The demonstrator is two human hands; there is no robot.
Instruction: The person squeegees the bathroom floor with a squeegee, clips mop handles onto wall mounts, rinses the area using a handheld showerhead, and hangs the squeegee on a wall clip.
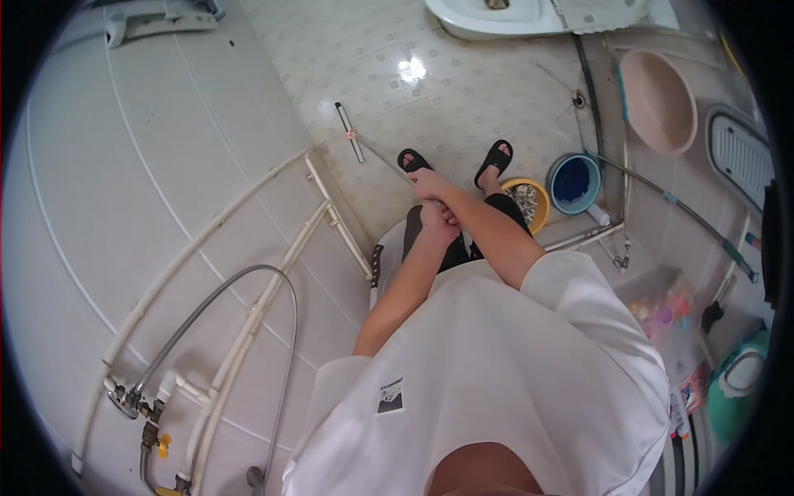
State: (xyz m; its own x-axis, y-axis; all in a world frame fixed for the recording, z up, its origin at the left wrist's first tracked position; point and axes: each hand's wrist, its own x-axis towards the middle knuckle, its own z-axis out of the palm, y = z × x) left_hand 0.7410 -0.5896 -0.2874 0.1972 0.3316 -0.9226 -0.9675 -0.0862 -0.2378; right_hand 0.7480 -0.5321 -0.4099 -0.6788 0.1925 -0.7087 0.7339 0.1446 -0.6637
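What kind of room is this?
Probably a bathroom! There's what looks like a white toilet at floor level, a bendy metal hose along the wall by the pipes, and a big pink basin.

Floor [281, 58] is pale tile with a small repeating motif, bright light reflection [411, 70] on it. Left wall [74, 207] is light panels or tiles with white seams; white pipes [255, 312] and a grey flexible hose [294, 318] against it. White toilet fixture [529, 18] at far end, floor drain [579, 101] nearby.
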